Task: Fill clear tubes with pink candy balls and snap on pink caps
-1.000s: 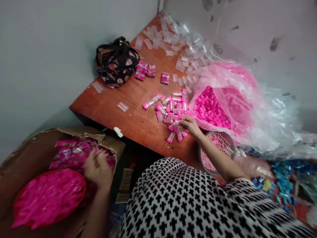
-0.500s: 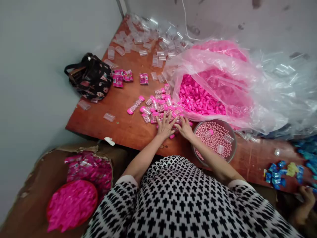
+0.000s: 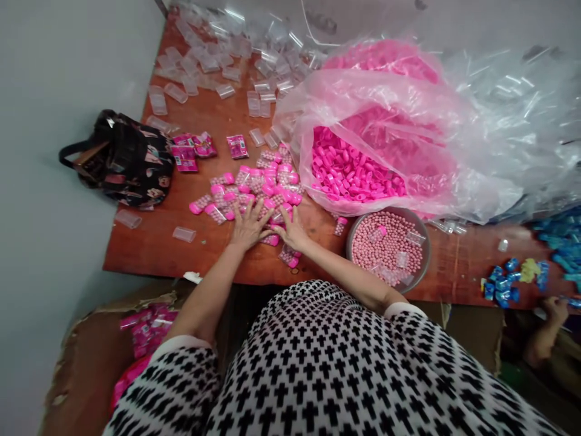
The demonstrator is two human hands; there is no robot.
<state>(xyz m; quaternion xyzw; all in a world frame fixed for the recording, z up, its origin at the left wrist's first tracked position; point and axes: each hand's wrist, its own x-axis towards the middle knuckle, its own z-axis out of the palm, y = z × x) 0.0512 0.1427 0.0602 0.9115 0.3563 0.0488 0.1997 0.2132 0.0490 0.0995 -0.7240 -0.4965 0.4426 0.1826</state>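
Both of my hands lie spread on a heap of clear tubes with pink caps (image 3: 258, 188), which are filled with pink beads. My left hand (image 3: 247, 225) presses on the heap's lower edge, its fingers apart. My right hand (image 3: 290, 228) rests close beside it, also with spread fingers and nothing gripped. Just right of my right hand stands a metal bowl of pink beads (image 3: 417, 266), and a few empty tubes lie among the beads. Above the heap, a clear plastic bag (image 3: 290, 115) holds many loose pink caps.
Empty clear tubes (image 3: 213, 60) are scattered across the far end of the wooden table (image 3: 154, 254). A black floral handbag (image 3: 120, 160) and pink packets (image 3: 186, 151) lie at the left. Blue pieces (image 3: 499, 287) and another person's hand (image 3: 556, 312) are at the right.
My left hand has come up from the cardboard box at lower left onto the table beside my right hand. Both hands have shifted left across the heap of tubes.
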